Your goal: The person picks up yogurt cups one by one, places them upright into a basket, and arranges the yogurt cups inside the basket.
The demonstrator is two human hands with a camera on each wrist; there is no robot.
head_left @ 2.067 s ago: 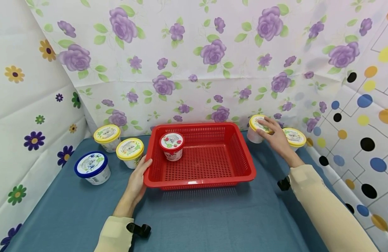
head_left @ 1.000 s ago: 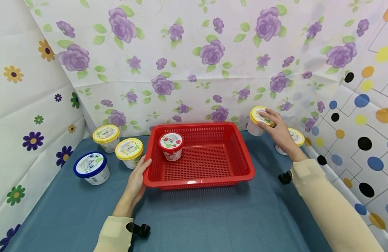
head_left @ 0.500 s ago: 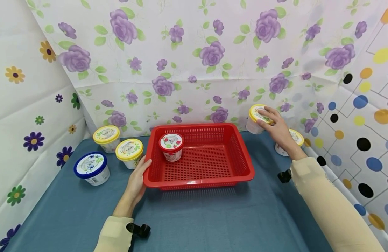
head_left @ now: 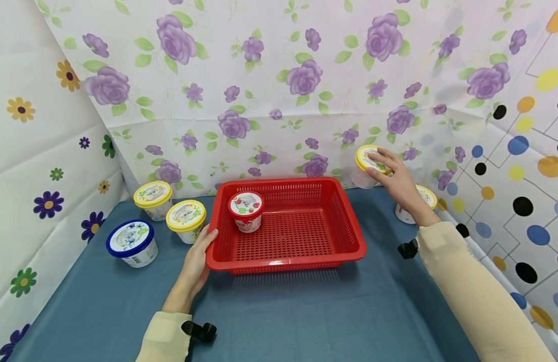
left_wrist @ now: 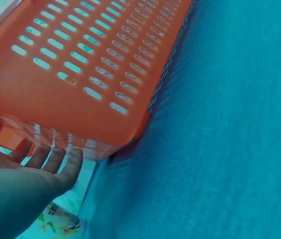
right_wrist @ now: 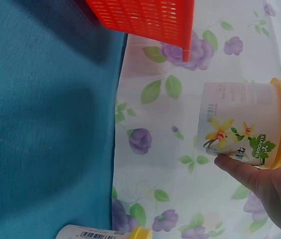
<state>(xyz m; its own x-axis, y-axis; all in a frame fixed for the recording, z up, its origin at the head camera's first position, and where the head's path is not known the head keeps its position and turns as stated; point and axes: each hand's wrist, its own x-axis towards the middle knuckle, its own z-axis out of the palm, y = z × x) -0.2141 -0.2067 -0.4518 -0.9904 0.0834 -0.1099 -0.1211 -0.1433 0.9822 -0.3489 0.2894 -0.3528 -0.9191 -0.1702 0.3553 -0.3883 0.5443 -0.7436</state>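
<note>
My left hand (head_left: pixel 198 255) grips the left rim of a red plastic basket (head_left: pixel 285 262), its thumb over the edge. In the left wrist view the fingers (left_wrist: pixel 69 167) curl against the basket's end wall. My right hand (head_left: pixel 398 183) holds a yellow-lidded ice cream tub (head_left: pixel 362 177) by its lid and side, raised beyond the basket's right end. The right wrist view shows this tub's printed wall (right_wrist: pixel 239 124), with yellow flowers and a leaf logo, well off the cloth. A red-lidded tub (head_left: pixel 247 206) stands inside the basket at its left.
On the left stand a blue-lidded tub (head_left: pixel 131 241) and two yellow-lidded tubs, one (head_left: pixel 153 197) at the back and one (head_left: pixel 186 221) beside the basket. Another yellow-lidded tub (head_left: pixel 405 215) is partly behind my right wrist. A flowered sheet (head_left: pixel 279 136) hangs behind the blue cloth (head_left: pixel 297 317).
My right hand has lifted the yellow-lidded tub off the cloth, up and lately a little left. My left hand and the basket have stayed in place.
</note>
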